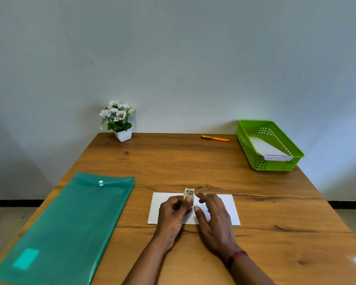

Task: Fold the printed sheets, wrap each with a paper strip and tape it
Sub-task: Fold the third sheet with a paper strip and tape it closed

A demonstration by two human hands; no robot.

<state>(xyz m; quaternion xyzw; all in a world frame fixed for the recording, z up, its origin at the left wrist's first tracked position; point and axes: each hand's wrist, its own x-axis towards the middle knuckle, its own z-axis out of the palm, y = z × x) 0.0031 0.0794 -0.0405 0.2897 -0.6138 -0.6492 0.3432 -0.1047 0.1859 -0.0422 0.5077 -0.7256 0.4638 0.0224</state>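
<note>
A white paper sheet (pixel 224 204) lies flat on the wooden table (pixel 193 165) in front of me. My left hand (pixel 174 214) pinches a small folded printed sheet (pixel 189 193), tan with a dark print, and holds it upright over the far edge of the white sheet. My right hand (pixel 214 219) rests on the white sheet just right of the folded piece, fingers spread and holding nothing. A red band circles my right wrist.
A teal plastic document folder (pixel 66 227) covers the left part of the table. A green basket (pixel 268 145) holding white paper stands at the back right, beside an orange pen (pixel 215 138). A potted white flower (pixel 118 120) stands at the back edge.
</note>
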